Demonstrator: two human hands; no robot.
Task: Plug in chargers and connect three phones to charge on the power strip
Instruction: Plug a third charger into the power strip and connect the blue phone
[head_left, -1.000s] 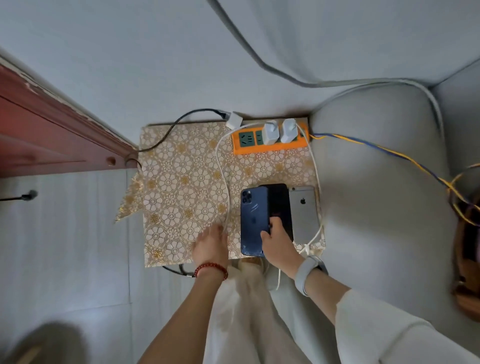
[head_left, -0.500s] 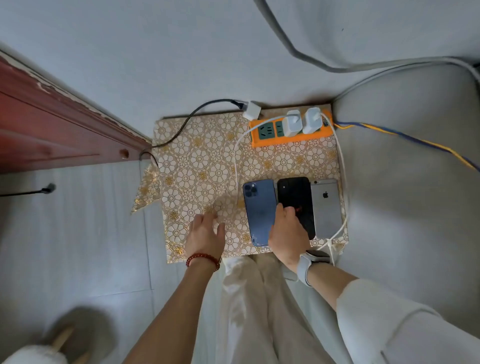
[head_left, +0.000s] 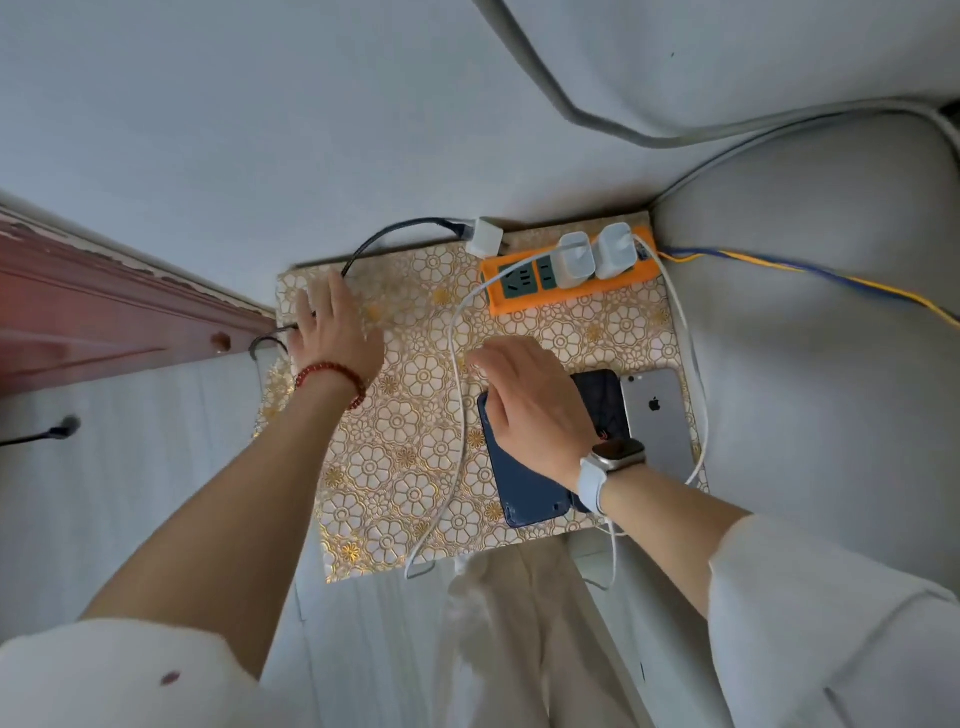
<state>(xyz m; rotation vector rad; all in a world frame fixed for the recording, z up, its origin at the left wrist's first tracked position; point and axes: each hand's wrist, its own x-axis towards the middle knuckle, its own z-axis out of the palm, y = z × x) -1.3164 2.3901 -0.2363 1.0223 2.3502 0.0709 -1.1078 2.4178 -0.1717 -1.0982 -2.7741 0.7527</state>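
Note:
An orange power strip (head_left: 613, 288) lies at the far right of a small table with a gold floral cover (head_left: 405, 426). Two white chargers (head_left: 597, 257) are plugged into it; a third white charger (head_left: 484, 237) lies loose at the table's back edge on a black cable (head_left: 384, 240). Three phones lie side by side: blue (head_left: 519, 483), black (head_left: 602, 400), silver (head_left: 660, 421). My right hand (head_left: 530, 400) hovers open over the blue and black phones. My left hand (head_left: 332, 332) is open, fingers spread, at the table's far left near the black cable. White cables (head_left: 454, 364) run toward the near edge.
A reddish wooden door frame (head_left: 114, 317) stands to the left. A grey sofa (head_left: 831, 364) flanks the table on the right, with a blue and yellow cord (head_left: 779, 267) across it. The wall is behind. My light trousers (head_left: 524, 639) are below the table.
My left hand moved from the table's near edge to the far left, by the black cable. My right hand lifted off the phones and shifted forward. The head camera came closer.

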